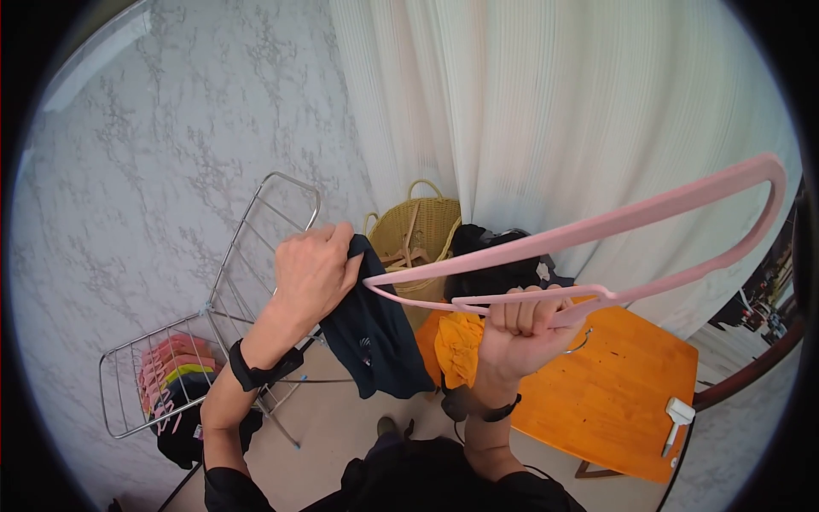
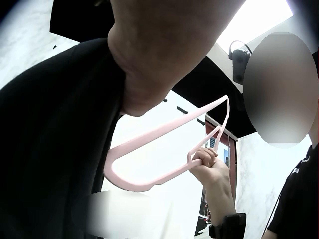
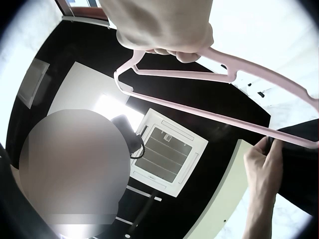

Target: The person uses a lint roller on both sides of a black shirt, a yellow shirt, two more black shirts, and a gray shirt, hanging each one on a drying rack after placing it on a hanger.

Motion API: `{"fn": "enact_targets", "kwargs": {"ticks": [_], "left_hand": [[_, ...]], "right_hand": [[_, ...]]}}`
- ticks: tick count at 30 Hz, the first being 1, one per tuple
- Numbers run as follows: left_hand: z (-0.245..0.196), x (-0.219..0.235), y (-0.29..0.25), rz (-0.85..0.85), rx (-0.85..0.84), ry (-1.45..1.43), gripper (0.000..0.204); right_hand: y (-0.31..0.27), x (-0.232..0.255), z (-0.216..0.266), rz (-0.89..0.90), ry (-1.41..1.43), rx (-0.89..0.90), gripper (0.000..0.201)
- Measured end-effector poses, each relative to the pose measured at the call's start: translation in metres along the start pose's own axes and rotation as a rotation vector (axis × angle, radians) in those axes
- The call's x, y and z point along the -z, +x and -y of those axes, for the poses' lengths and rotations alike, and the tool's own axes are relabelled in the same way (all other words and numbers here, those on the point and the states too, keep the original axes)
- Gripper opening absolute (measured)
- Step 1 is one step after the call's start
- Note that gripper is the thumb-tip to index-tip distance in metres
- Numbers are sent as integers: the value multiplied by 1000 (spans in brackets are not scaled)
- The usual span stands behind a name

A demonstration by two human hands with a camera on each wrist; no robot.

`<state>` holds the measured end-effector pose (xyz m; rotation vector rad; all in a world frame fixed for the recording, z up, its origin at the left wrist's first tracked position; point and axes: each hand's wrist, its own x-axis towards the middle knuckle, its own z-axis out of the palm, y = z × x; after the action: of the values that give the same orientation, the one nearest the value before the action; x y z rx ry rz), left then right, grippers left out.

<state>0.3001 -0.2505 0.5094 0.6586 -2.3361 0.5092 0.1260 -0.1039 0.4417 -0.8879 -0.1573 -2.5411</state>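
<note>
A dark navy garment (image 1: 375,341) with a small light print hangs from my left hand (image 1: 309,266), whose fingers pinch its upper edge. My right hand (image 1: 525,337) grips a pink clothes hanger (image 1: 597,225) by the bar near its hook, holding it tilted in front of me. One end of the hanger meets the garment's edge beside the left hand. In the left wrist view the dark cloth (image 2: 55,134) covers that end of the hanger. The right wrist view shows the left hand (image 3: 264,167) at the cloth, close to the hanger's lower end.
A metal drying rack (image 1: 294,179) stands at the left, with several garments (image 1: 183,352) on pink hangers. Behind the hands is a wicker basket (image 1: 437,218) containing hangers, beside dark clothing (image 1: 478,273). An orange table (image 1: 614,384) holds a yellow-orange cloth (image 1: 459,346) and a white-headed tool (image 1: 680,411).
</note>
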Motion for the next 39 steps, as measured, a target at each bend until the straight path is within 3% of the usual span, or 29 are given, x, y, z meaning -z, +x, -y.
{"fn": "enact_targets", "kwargs": {"ticks": [3,6,9,11,12,15,18,21,23,25,26,28,29,35,37,39], "left_hand": [[-7,9,1,-5,-7,-22,28],[-11,19,2,-67,-18,-41,26],[-5,31,6,-184,-3,-35,24],[7,36,9,-421,54,-36,20],[16,40,7,-444,107,-40,17],[35,46,2,-436,246,-78,18],[50,27,-15,-360,255,-39,19],[66,7,-33,-373,242,-52,22],[68,3,-41,-355,218,-52,24],[70,3,-45,-348,220,-39,26],[78,-1,-48,-322,231,11,27],[88,-12,-60,-300,259,59,27],[92,-18,-66,-296,289,37,27],[92,-24,-82,-269,385,13,32],[88,-23,-82,-268,401,16,34],[76,-25,-83,-175,307,-5,39]], "right_hand": [[-1,-6,-14,-91,-48,-26,45],[-7,-3,-36,-46,-56,-62,48],[-32,19,-71,-45,-289,-158,45],[-52,40,-95,-117,-415,-288,47],[-59,62,-102,-109,-414,-288,47],[-66,101,-101,-167,-667,-375,48],[-54,106,-82,49,-921,-545,41],[-38,106,-67,71,-1006,-559,43],[-27,106,-61,-23,-824,-570,42],[-16,86,-54,169,-1048,-596,42],[-10,83,-52,173,-1057,-604,42],[5,81,-47,416,-1211,-610,42],[12,80,-43,364,-1225,-740,40],[5,84,-44,410,-1279,-744,38],[-5,93,-48,503,-1322,-699,37],[-10,85,-55,486,-1339,-712,35]]}}
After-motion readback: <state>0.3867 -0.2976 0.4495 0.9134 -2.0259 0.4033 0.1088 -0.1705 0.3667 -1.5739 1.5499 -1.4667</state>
